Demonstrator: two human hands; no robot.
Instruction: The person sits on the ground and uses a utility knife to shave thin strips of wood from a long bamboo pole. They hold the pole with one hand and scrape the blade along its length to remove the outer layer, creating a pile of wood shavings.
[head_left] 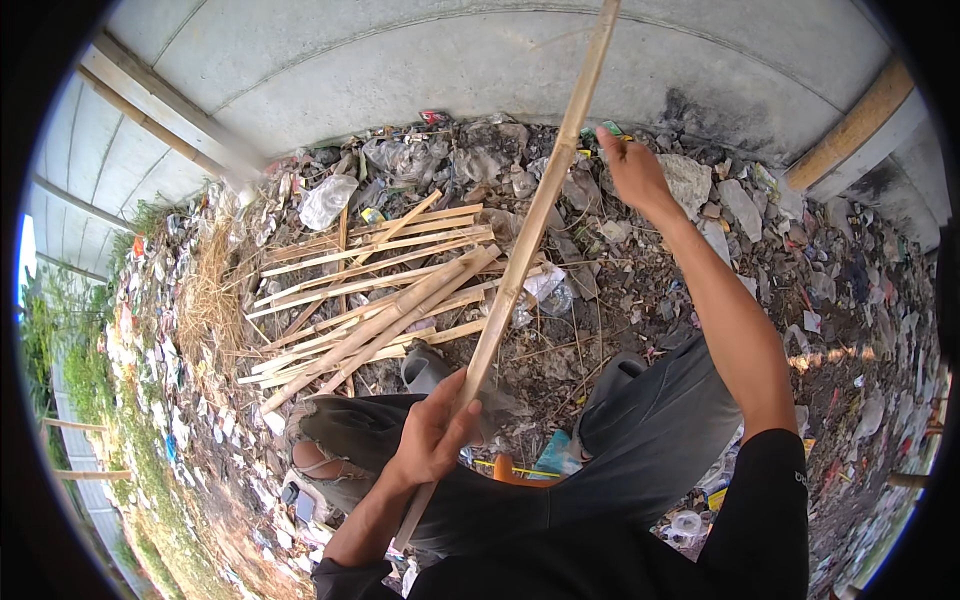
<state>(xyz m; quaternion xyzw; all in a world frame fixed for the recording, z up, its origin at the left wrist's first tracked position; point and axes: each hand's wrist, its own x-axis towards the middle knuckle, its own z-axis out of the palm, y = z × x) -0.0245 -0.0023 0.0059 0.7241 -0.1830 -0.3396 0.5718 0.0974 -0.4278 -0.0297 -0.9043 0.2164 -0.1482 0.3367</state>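
A long split bamboo strip (530,235) rises at a slant from my lap toward the concrete wall. My left hand (435,430) is closed around its lower part, the fingers wrapped over it near my knees. Farther up, my right hand (635,175) is stretched out to the right of the strip, apart from it. Its fingers are partly extended, and I see nothing held in them. On the ground ahead and to the left lies a loose pile of bamboo strips (370,290), some crossing over others.
A grey concrete wall (400,70) closes off the far side, with a bamboo post (850,125) at right. Scattered plastic litter and stones (740,208) cover the soil around me. Dry straw (210,300) lies left of the pile. A brown rounded piece (510,472) shows between my legs.
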